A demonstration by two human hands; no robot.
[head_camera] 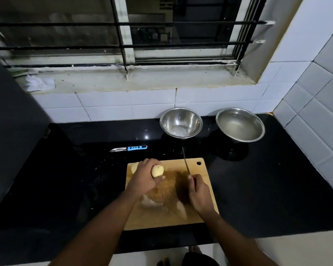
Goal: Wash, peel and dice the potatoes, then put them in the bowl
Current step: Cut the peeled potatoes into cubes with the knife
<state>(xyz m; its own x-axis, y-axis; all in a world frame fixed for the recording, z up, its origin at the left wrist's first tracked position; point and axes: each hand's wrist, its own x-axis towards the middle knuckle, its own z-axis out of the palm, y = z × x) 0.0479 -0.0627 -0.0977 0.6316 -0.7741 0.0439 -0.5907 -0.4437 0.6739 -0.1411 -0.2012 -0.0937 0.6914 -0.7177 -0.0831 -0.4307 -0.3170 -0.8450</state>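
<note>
While my left hand (144,178) grips a peeled potato (157,170) with fingers curled round it, it holds it just above the far-left part of the cutting board (206,191); can't tell if the potato touches the wood. Another pale peeled potato (134,167) sits at the board's 10 o'clock corner, partly hidden behind that hand.

My right hand (198,195) is wrapped round the handle of a knife (186,163), blade pointing away toward 12 o'clock, tip reaching past the board's far edge. Blade looks raised and not on the potato.

Pale bits lie on the near half of the board, around 6 o'clock from the hands: a heap (149,202) under my left wrist and a longer piece (181,210) by my right wrist. Too blurred to tell peel from potato.

Peeler (128,148) with blue handle lies flat on the black counter (267,189) at 11 o'clock from the board, apart from it.

Two steel bowls stand at the back of the counter by the tiled wall. Smaller bowl (181,123) at 12 o'clock from the board, no potato showing in it. Wider bowl (240,124) at 1 o'clock holds what looks like water.
</note>
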